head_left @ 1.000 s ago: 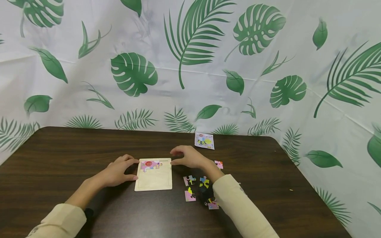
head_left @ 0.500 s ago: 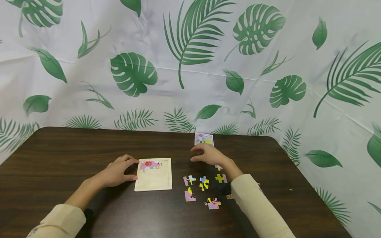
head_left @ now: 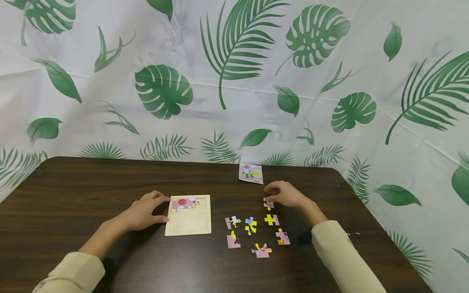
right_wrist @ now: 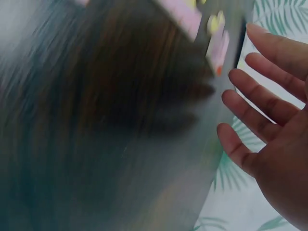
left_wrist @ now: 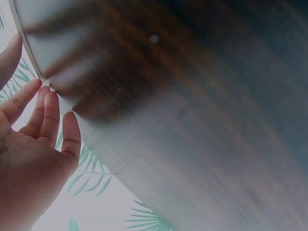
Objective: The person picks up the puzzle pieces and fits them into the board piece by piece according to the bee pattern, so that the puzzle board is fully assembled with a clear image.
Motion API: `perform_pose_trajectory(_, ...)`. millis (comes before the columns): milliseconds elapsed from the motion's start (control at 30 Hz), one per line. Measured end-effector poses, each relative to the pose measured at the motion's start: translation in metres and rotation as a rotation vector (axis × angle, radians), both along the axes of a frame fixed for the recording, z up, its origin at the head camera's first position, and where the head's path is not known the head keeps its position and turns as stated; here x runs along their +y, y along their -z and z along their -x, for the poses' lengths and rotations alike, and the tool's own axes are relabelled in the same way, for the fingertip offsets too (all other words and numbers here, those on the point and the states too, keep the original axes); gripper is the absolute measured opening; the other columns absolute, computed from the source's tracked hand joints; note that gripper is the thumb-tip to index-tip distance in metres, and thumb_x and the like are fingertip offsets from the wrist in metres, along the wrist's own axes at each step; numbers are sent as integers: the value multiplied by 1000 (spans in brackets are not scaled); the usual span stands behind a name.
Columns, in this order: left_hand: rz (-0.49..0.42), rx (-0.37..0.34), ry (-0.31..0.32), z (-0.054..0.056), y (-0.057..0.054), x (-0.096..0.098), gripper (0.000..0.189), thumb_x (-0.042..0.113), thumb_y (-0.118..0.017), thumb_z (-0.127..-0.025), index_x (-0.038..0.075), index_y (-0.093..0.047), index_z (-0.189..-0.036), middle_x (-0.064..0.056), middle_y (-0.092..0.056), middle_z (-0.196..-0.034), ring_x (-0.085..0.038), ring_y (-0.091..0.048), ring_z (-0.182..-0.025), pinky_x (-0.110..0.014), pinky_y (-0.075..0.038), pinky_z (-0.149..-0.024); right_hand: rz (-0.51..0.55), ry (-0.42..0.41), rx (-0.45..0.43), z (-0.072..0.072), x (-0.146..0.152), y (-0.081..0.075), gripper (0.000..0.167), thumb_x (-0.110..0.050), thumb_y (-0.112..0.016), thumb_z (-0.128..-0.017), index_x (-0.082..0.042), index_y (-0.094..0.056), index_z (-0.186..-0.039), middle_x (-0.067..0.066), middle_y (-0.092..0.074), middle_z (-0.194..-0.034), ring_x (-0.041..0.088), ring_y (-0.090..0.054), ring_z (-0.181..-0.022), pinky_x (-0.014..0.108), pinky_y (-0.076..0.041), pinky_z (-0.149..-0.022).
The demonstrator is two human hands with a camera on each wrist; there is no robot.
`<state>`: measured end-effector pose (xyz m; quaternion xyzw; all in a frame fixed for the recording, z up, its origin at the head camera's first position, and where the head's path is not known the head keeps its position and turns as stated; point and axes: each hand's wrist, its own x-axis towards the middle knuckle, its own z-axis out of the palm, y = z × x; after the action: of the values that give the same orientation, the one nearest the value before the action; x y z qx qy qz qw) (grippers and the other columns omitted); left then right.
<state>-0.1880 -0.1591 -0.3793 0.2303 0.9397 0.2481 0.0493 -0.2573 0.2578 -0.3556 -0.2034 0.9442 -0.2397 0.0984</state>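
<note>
At the left side of a square wooden puzzle tray (head_left: 188,221), the thumb and a fingertip of my left hand (head_left: 146,211) rest against its edge. Joined pink puzzle pieces (head_left: 185,203) with a red round mark lie in the tray's upper left. My right hand (head_left: 289,195) hovers over a pink and yellow puzzle piece (head_left: 269,204), partly covering it; I cannot tell if it touches. In the right wrist view its fingers (right_wrist: 257,96) are spread and hold nothing. The left wrist view shows loosely bent left fingers (left_wrist: 48,115) by the tray's edge.
Several loose pieces lie right of the tray, among them a yellow one (head_left: 271,219), a pink one (head_left: 283,237) and a striped one (head_left: 261,250). A bee picture card (head_left: 251,173) lies at the dark table's back edge, before a leaf-patterned cloth (head_left: 234,122).
My right hand has moved away from the tray's right edge, rightward across the table to the far right piece. My left hand stays at the tray's left edge.
</note>
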Motion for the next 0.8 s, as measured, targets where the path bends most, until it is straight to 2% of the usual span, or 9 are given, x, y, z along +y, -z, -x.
perform_pose_trajectory(167, 1, -2, -3, 0, 0, 0, 55, 29, -71, -78, 0, -54, -122, -20, -48, -115, -41, -43, -108, -63, -33, -81, -10, 7, -3, 0, 17, 5, 27, -12, -70, -81, 1, -64, -103, 9, -61, -97, 25, -54, -89, 39, -45, -78)
perform_pose_trajectory(267, 0, -2, -4, -1, 0, 0, 55, 29, -71, -78, 0, -54, -122, -20, -48, -116, -40, -43, -108, -63, -33, -82, -14, 27, -6, -1, 23, 9, 26, -14, -71, -80, -2, -65, -102, 7, -59, -97, 23, -52, -88, 39, -44, -77)
perform_pose_trajectory(400, 1, -1, -6, -1, 0, 0, 55, 29, -71, -78, 0, -54, -122, -20, -48, -116, -40, -43, -108, -63, -33, -82, -16, 41, 5, -5, 25, 12, 24, -16, -71, -80, -5, -65, -101, 5, -56, -99, 22, -50, -89, 39, -42, -78)
perform_pose_trajectory(800, 0, -4, -9, -2, -1, 1, 55, 28, -71, -78, 0, -54, -121, -20, -48, -115, -40, -43, -108, -63, -33, -81, 1, 9, 50, -9, 26, 19, 27, -19, -75, -77, -6, -65, -98, 5, -53, -99, 24, -48, -90, 41, -40, -79)
